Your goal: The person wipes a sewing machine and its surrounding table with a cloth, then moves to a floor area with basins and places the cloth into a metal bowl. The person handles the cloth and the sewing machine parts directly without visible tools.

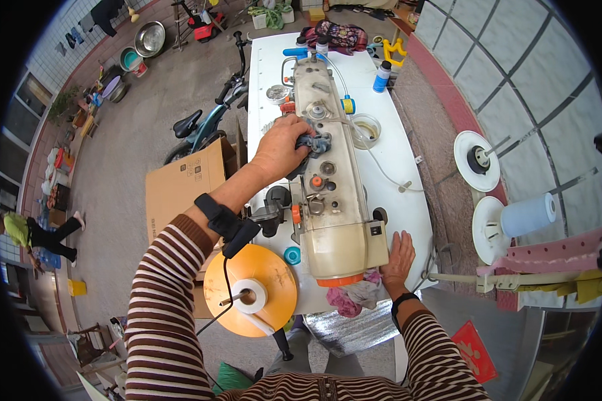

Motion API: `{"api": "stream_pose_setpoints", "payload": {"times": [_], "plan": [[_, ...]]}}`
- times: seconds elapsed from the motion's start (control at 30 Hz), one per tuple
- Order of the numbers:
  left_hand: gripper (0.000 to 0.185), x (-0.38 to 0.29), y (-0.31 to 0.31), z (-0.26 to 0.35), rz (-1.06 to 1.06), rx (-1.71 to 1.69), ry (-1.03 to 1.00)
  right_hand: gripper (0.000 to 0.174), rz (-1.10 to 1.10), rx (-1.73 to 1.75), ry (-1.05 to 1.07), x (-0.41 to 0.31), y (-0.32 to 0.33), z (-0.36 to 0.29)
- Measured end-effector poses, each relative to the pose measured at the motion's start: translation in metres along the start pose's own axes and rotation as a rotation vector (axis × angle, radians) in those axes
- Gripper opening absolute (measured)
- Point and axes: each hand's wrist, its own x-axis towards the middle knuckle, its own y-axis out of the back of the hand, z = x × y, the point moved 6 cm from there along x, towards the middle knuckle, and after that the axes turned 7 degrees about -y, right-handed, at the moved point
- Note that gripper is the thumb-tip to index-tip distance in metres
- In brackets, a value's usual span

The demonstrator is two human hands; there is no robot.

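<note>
A cream-coloured industrial sewing machine (338, 195) stands on a white table (396, 165) before me. My left hand (283, 145) presses a crumpled dark grey-blue cloth (317, 144) against the top of the machine head, near its round metal knob (319, 111). The palm hides part of the cloth. Flat on the tabletop, beside the machine's handwheel end, lies my right hand (399, 256) with fingers spread. Pink and grey rags (353, 298) are bunched under that end, close to the right wrist. A teal round lid (292, 255) sits left of the machine.
Left of the table are an orange disc with a white roll (231, 306), a cardboard box (180, 183) and a bicycle (205, 123). A clear bowl (366, 131) and a blue bottle (382, 77) stand on the table. At right is a thread cone (527, 215). A person (42, 233) walks far left.
</note>
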Motion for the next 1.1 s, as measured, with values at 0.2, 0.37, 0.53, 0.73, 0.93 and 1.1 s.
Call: {"api": "stream_pose_setpoints", "payload": {"times": [0.2,0.37,0.53,0.73,0.93,1.1], "plan": [[0.026,0.001,0.002,0.007,-0.040,0.063,-0.052,0.051,0.018,0.018,0.016,0.001,0.003,-0.001],[0.024,-0.014,0.009,0.005,-0.216,-0.016,-0.140,0.051,0.017,0.017,0.020,0.000,0.002,-0.001],[0.031,-0.015,0.034,-0.024,-0.067,-0.085,0.184,0.052,0.016,0.003,0.009,0.000,-0.004,0.002],[0.025,-0.011,-0.002,0.003,-0.142,0.038,-0.125,0.052,-0.008,-0.026,0.006,0.001,-0.012,0.007],[0.031,-0.019,0.054,-0.007,-0.199,0.254,-0.081,0.052,-0.014,-0.025,0.001,0.000,-0.011,0.007],[0.027,0.005,0.085,0.054,0.059,0.106,-0.320,0.051,0.011,-0.017,0.017,-0.001,-0.008,0.005]]}}
